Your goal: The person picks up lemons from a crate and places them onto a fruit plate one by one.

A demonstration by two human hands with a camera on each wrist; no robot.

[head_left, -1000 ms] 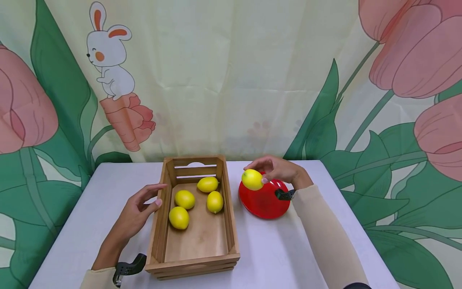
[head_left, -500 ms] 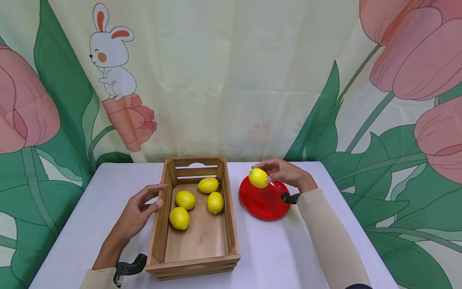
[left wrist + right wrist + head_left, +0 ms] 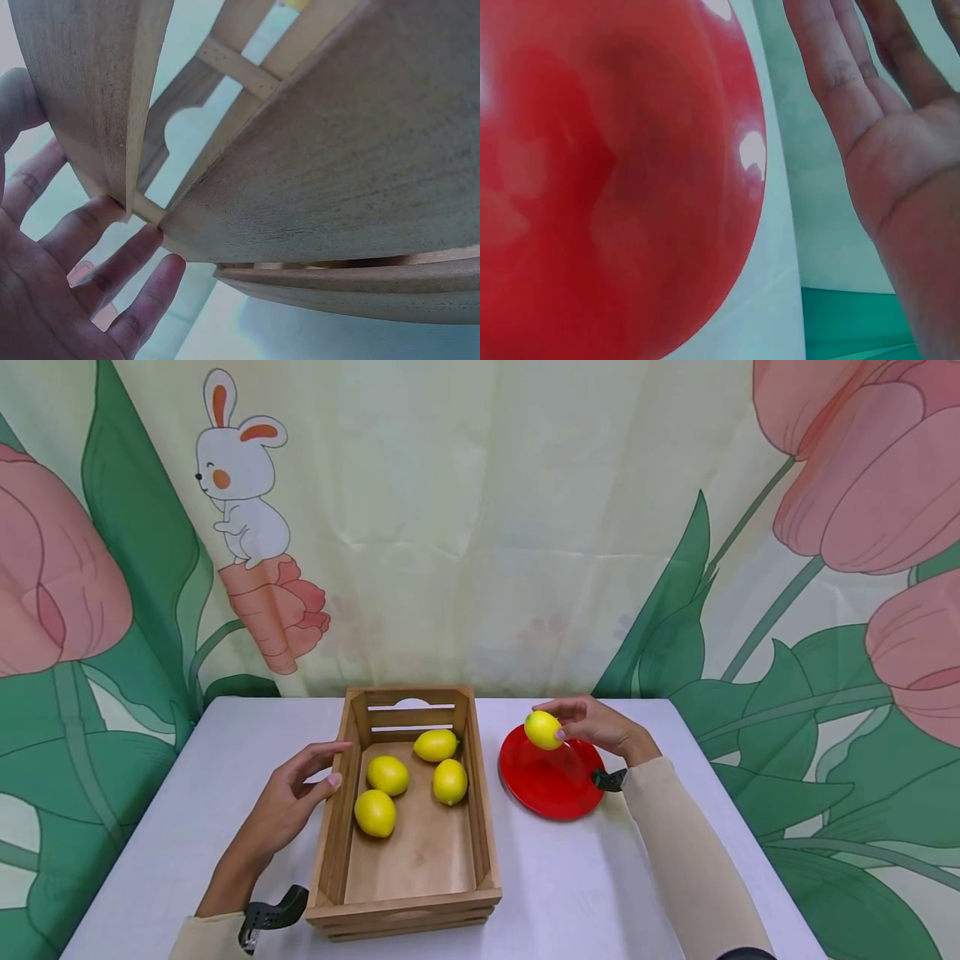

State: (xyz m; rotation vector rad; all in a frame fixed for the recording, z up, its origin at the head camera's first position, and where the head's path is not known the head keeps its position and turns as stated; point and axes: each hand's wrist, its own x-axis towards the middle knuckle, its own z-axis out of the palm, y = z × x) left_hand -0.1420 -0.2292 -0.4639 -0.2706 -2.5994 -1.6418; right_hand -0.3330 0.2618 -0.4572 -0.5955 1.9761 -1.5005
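In the head view a yellow lemon [image 3: 543, 730] is pinched between the thumb and fingers of my right hand [image 3: 596, 724], above the far part of a red plate [image 3: 551, 793]. The right wrist view has the plate [image 3: 682, 187] beside the right hand [image 3: 900, 157]; the lemon is out of that view. My left hand [image 3: 288, 797] rests its fingers against the left side of a wooden crate [image 3: 405, 910]. In the left wrist view, fairly straight fingers of that hand [image 3: 82, 277] touch the slatted wood [image 3: 315, 150]. Several lemons [image 3: 375, 813] lie inside the crate, mostly toward its far half.
Both crate and plate stand on a white-covered table [image 3: 555, 893], the plate to the right of the crate. Directly behind the table hangs a curtain [image 3: 480, 543] printed with tulips and a rabbit.
My right hand has shifted a little to the right with the lemon, staying above the plate. The left hand stays at the crate's side. The head view has shifted slightly.
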